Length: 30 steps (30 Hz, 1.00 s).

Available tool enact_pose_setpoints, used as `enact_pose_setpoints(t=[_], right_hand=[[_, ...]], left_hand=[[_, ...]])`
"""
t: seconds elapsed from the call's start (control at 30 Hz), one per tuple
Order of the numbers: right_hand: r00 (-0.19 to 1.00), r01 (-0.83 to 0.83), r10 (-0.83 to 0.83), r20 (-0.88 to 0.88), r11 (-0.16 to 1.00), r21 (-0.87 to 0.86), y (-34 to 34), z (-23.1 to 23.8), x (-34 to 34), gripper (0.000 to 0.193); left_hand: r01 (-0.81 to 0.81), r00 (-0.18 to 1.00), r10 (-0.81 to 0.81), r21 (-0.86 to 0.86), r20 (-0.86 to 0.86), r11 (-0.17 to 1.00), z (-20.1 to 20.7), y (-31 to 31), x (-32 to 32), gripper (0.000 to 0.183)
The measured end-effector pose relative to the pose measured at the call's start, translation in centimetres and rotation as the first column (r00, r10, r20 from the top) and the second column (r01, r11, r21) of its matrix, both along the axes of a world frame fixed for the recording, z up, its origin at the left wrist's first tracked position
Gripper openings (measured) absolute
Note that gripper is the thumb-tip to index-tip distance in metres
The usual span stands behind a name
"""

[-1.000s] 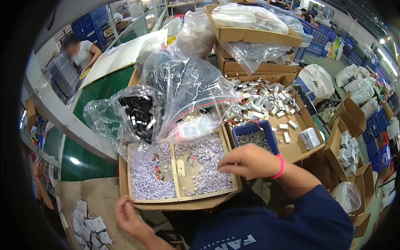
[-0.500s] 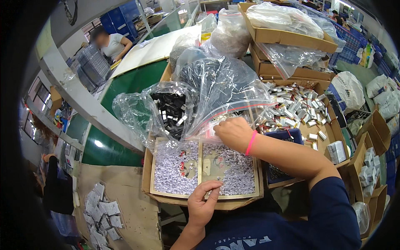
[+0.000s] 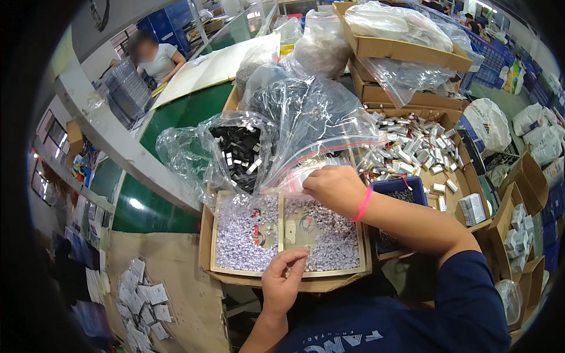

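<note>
My left hand is over the near edge of a shallow two-part tray. Its thumb and forefinger are pressed together; anything between them is too small to make out. Tiny white parts cover much of both compartments. Past the right compartment, my right hand, a pink band at its wrist, reaches to the mouth of a clear zip bag. Its fingers are bent inward and their tips are partly hidden, so what they grip cannot be seen. An open plastic bag of black-and-silver parts lies beyond the left compartment.
Right of the tray are a blue bin of small dark parts and a carton with many silver wired pieces. Stacked cartons stand behind. Flat pale packets lie on cardboard at left. A slanting grey post rises nearby.
The whole view has shifted slightly. My right hand stays at the bag, its wrist slightly more to the right. My left hand keeps its pinch, slightly higher. A dark sleeve at far left has moved.
</note>
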State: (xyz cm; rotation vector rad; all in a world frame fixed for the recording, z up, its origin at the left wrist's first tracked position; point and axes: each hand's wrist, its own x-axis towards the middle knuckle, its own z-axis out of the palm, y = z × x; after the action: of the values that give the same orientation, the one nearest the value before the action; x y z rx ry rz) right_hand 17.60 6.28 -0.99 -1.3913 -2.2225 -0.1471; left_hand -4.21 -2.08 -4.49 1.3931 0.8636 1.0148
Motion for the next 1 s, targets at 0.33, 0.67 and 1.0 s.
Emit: enact_pose_setpoints(t=[0.33,0.67,1.0], right_hand=[[0.553,-0.479,-0.247,-0.796,0.687,-0.547,-8.8,2.5,-2.5,0.021],[0.870,-0.324,0.136,-0.473,0.882,-0.342,-10.1,2.0,-2.5,0.013],[0.874,-0.166,-0.043,-0.484,0.910,-0.380,-10.6,1.8,-3.0,0.011]], left_hand=[[0.099,0.938,0.004,-0.278,0.347,0.955,1.7,-0.1,-0.2,0.041],[0.057,0.998,-0.060,-0.126,-0.024,0.990,0.7,-1.0,-1.0,0.013],[-0.090,0.996,0.092,0.065,-0.021,0.994,1.4,-2.1,-0.3,0.018]])
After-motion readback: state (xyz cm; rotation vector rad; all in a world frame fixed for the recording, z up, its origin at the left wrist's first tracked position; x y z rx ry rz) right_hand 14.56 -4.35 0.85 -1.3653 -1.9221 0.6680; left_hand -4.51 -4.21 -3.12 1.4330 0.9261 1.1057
